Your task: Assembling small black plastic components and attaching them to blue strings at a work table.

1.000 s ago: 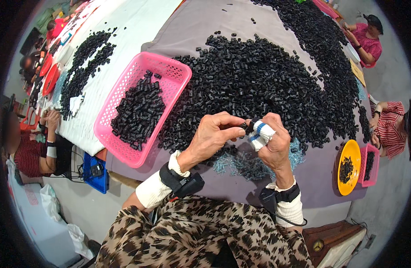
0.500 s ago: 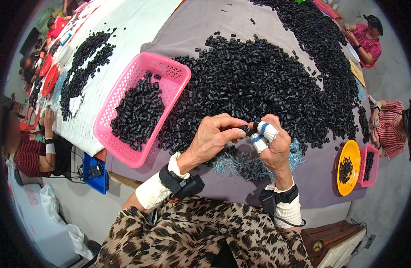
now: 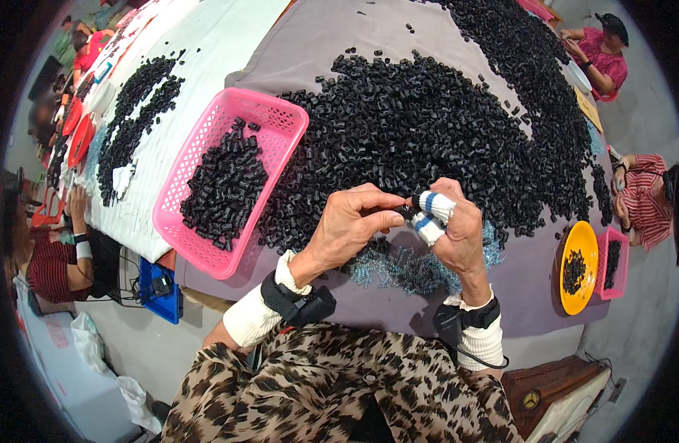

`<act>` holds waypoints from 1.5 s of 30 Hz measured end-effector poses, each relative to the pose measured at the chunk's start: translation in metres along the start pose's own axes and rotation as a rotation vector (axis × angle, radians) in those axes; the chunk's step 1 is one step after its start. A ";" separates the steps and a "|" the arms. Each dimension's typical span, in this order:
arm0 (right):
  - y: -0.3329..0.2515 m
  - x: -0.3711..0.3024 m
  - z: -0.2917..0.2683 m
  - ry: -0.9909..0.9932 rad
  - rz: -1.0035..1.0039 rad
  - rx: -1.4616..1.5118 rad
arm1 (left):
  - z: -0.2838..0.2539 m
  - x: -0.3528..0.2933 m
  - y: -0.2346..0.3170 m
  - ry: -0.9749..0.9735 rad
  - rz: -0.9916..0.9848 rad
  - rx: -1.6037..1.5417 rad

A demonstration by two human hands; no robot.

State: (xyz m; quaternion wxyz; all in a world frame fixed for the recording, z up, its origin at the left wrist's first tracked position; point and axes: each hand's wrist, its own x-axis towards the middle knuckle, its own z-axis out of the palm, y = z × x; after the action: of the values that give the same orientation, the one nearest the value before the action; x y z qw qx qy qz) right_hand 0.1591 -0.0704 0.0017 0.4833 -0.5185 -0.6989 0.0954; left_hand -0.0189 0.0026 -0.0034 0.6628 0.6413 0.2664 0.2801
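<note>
My left hand (image 3: 354, 221) is closed, thumb and forefinger pinching a small black plastic piece (image 3: 406, 211). Against it is my right hand (image 3: 457, 235), its fingers curled round the same piece. White knitted finger sleeves with blue stripes (image 3: 434, 207) cover some of the right fingers. The fingers hide most of the piece. Just beyond both hands spreads a large heap of short black tubular parts (image 3: 413, 125). Under and between the hands lie small bluish coils that look like springs (image 3: 398, 270).
A pink perforated basket (image 3: 167, 214), partly filled with black parts, stands left of the heap. To the right are a yellow plate (image 3: 584, 295) and a small pink basket (image 3: 614, 292). Other people sit around the table. A blue bin (image 3: 170, 311) is at the lower left.
Both hands stay together on the black piece, with only a slight shift of the right fingers. The whole view has tilted a little.
</note>
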 end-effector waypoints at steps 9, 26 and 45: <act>0.000 0.003 -0.001 0.012 -0.057 -0.038 | -0.001 -0.001 0.003 -0.009 -0.021 0.041; 0.008 -0.013 0.006 0.082 0.095 0.084 | 0.002 -0.003 0.006 -0.026 -0.102 -0.092; 0.007 -0.019 0.016 -0.097 0.072 -0.227 | -0.020 -0.004 -0.002 0.172 -0.145 -0.267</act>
State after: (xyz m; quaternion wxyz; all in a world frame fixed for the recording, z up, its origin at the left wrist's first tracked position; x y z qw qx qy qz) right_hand 0.1507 -0.0771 -0.0225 0.3831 -0.5895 -0.7088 0.0579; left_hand -0.0354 0.0138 -0.0065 0.7354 0.5001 0.3282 0.3184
